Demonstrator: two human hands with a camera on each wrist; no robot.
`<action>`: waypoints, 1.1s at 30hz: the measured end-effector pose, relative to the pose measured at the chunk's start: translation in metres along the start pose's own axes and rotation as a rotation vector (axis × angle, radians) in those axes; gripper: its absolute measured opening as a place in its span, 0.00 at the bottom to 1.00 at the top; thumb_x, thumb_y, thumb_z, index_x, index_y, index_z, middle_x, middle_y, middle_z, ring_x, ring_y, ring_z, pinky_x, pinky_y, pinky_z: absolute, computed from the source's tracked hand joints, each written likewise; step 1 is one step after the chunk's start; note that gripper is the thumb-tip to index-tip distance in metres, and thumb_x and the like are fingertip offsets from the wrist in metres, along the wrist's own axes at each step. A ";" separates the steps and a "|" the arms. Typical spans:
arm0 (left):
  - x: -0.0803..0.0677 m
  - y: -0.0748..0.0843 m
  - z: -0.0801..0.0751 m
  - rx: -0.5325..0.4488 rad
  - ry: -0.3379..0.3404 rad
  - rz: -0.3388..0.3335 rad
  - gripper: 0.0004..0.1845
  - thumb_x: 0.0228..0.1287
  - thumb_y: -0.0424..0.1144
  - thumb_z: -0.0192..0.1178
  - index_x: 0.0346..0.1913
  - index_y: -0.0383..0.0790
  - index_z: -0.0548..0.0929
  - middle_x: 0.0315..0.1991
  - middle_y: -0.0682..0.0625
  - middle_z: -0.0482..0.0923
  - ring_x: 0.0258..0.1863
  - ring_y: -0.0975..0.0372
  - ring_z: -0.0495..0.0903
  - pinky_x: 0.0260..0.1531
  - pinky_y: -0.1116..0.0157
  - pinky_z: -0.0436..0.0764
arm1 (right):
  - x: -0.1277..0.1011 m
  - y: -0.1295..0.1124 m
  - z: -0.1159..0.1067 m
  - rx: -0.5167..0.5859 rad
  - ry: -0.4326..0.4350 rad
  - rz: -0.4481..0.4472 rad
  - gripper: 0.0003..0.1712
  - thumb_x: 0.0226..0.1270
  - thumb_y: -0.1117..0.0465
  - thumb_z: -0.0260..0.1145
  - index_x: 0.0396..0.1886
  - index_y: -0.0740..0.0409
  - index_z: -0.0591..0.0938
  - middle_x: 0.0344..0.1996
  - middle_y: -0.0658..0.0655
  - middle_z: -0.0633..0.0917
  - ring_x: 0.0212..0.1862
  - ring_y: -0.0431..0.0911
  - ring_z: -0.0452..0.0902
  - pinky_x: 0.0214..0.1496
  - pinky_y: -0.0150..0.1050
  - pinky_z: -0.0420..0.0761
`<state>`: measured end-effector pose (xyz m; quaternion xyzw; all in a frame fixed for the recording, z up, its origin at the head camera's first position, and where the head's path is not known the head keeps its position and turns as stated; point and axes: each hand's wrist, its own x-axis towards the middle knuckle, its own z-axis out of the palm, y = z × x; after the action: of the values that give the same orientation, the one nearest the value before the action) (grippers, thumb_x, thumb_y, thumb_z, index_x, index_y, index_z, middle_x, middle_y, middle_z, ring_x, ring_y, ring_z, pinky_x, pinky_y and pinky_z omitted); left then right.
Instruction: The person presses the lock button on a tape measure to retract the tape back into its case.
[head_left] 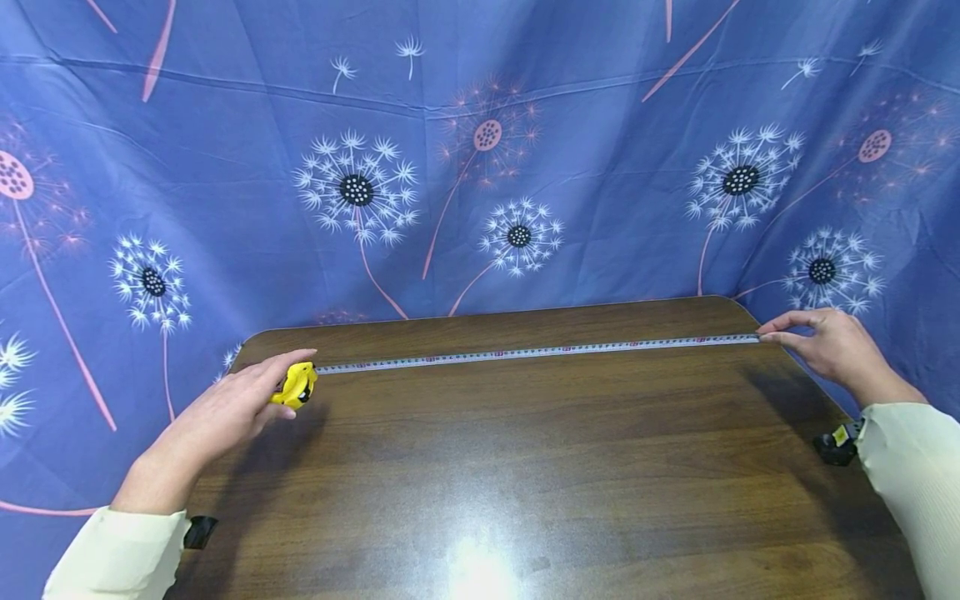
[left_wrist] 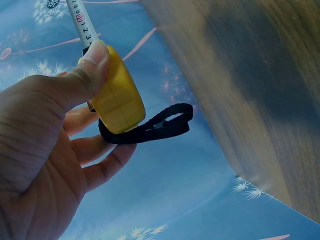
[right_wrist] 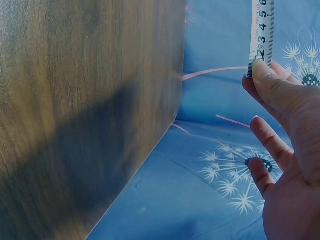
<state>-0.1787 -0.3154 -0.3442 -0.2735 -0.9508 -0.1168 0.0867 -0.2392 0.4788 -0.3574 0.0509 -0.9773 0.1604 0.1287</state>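
Observation:
A yellow tape measure (head_left: 297, 385) is held in my left hand (head_left: 225, 404), thumb on one side of the case and fingers on the other. Its black wrist strap (left_wrist: 172, 122) loops from the case in the left wrist view. The white blade (head_left: 525, 354) is drawn out in a long, nearly straight line to the right. At its far end my right hand (head_left: 840, 350) pinches the blade tip between thumb and index finger, the other fingers apart from it. In the right wrist view the low numbers of the blade (right_wrist: 262, 30) show above the thumb.
Under the blade lies a brown wood-grain table (head_left: 450, 450), with a bright light reflection near its front. A blue cloth (head_left: 600, 125) with dandelion prints hangs behind and beside it. Dark devices sit at both cuffs, one at the right wrist (head_left: 836, 444).

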 end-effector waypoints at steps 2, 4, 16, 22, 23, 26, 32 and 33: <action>0.000 0.000 -0.001 -0.001 -0.016 -0.018 0.52 0.56 0.33 0.77 0.80 0.47 0.59 0.63 0.36 0.78 0.58 0.41 0.80 0.53 0.37 0.75 | 0.000 0.000 0.000 0.000 -0.005 0.004 0.10 0.74 0.57 0.69 0.40 0.58 0.90 0.52 0.77 0.82 0.54 0.74 0.73 0.43 0.67 0.70; 0.000 -0.002 0.000 0.013 -0.023 -0.021 0.52 0.56 0.34 0.78 0.81 0.43 0.58 0.64 0.34 0.76 0.59 0.39 0.78 0.53 0.37 0.75 | 0.000 0.000 -0.001 -0.003 -0.006 0.003 0.10 0.75 0.57 0.68 0.40 0.58 0.90 0.52 0.77 0.82 0.54 0.75 0.73 0.44 0.68 0.70; -0.001 -0.005 0.000 0.021 -0.014 -0.004 0.48 0.54 0.35 0.79 0.75 0.31 0.63 0.62 0.30 0.76 0.59 0.38 0.77 0.54 0.35 0.73 | 0.000 0.000 -0.004 -0.010 0.005 -0.009 0.09 0.74 0.58 0.69 0.40 0.59 0.90 0.50 0.77 0.83 0.50 0.74 0.76 0.44 0.69 0.71; 0.000 -0.008 0.002 0.018 0.020 0.038 0.42 0.52 0.36 0.80 0.69 0.35 0.72 0.60 0.37 0.78 0.56 0.43 0.79 0.50 0.38 0.76 | 0.000 0.000 -0.005 -0.003 0.003 -0.010 0.09 0.74 0.58 0.69 0.40 0.59 0.90 0.51 0.77 0.83 0.51 0.73 0.75 0.42 0.66 0.71; 0.000 -0.009 0.003 0.020 0.034 0.057 0.41 0.51 0.36 0.80 0.68 0.35 0.73 0.59 0.38 0.79 0.55 0.44 0.80 0.49 0.39 0.76 | -0.001 0.000 -0.005 -0.004 0.005 -0.012 0.09 0.74 0.58 0.69 0.40 0.59 0.90 0.51 0.77 0.83 0.50 0.72 0.76 0.41 0.65 0.71; 0.000 -0.011 0.004 0.021 0.064 0.097 0.41 0.49 0.36 0.81 0.67 0.35 0.74 0.57 0.39 0.80 0.52 0.45 0.80 0.48 0.40 0.76 | -0.001 0.000 -0.005 -0.006 0.009 -0.014 0.09 0.74 0.57 0.69 0.39 0.59 0.90 0.49 0.77 0.83 0.48 0.69 0.77 0.40 0.62 0.71; 0.000 -0.013 0.005 0.017 0.097 0.129 0.41 0.46 0.33 0.82 0.65 0.35 0.75 0.55 0.42 0.80 0.48 0.49 0.80 0.47 0.43 0.76 | -0.001 -0.003 -0.006 -0.011 0.018 -0.018 0.10 0.73 0.56 0.70 0.39 0.58 0.90 0.47 0.75 0.85 0.43 0.66 0.78 0.39 0.62 0.72; 0.000 -0.013 0.005 0.016 0.097 0.129 0.41 0.46 0.33 0.82 0.65 0.35 0.75 0.55 0.43 0.80 0.48 0.49 0.80 0.47 0.43 0.76 | -0.001 -0.003 -0.006 -0.012 0.017 -0.017 0.10 0.73 0.56 0.70 0.39 0.58 0.90 0.47 0.75 0.85 0.43 0.65 0.78 0.39 0.62 0.72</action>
<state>-0.1867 -0.3248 -0.3510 -0.3273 -0.9268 -0.1168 0.1423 -0.2365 0.4776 -0.3513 0.0569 -0.9767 0.1539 0.1387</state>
